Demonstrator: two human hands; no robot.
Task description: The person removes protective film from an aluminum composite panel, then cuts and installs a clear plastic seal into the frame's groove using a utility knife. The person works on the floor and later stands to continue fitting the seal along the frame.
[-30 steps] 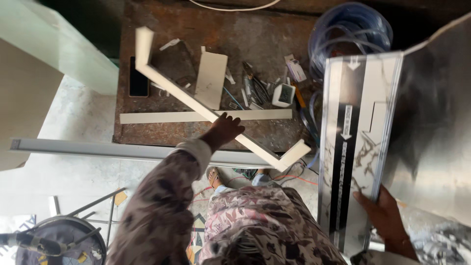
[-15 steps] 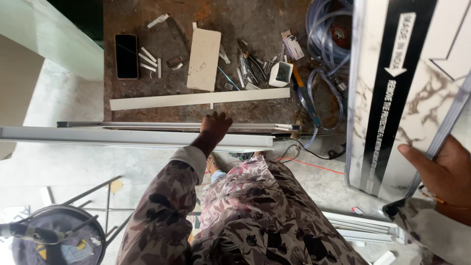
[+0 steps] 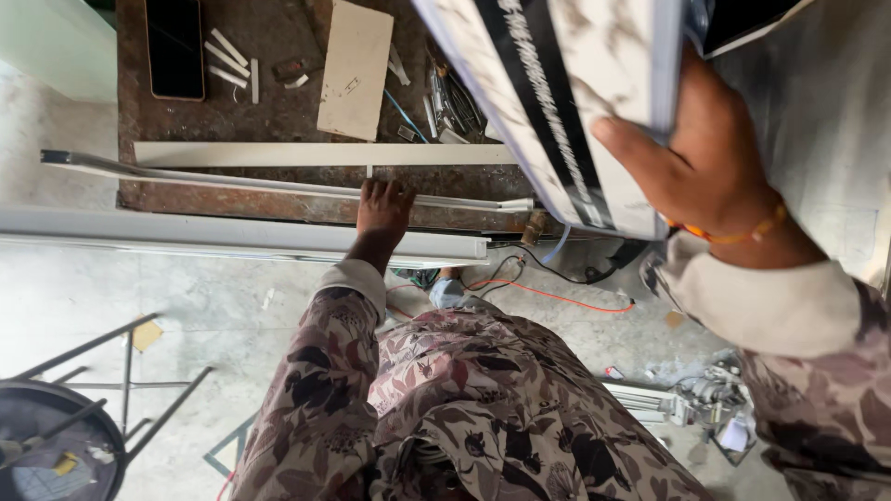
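My left hand (image 3: 383,210) rests palm down on a thin grey metal strip (image 3: 232,181) at the front edge of a rusty brown workbench (image 3: 269,111). My right hand (image 3: 701,162) grips the edge of a large marble-patterned panel (image 3: 566,102) with a black stripe, held up close to the camera at the upper right. A long white bar (image 3: 325,154) lies across the bench just beyond my left hand. A longer pale aluminium profile (image 3: 241,239) runs below the bench edge.
A black phone (image 3: 175,46), small white offcuts (image 3: 227,57), a beige board (image 3: 356,67) and hand tools (image 3: 455,102) lie on the bench. An orange cable (image 3: 557,297) and scraps (image 3: 715,399) lie on the concrete floor. A black metal stand (image 3: 65,417) is at the lower left.
The panel in my right hand has swung left and closer, now covering the bench's right side. My left hand has stayed on the strip at the bench's front edge. The view has dipped lower.
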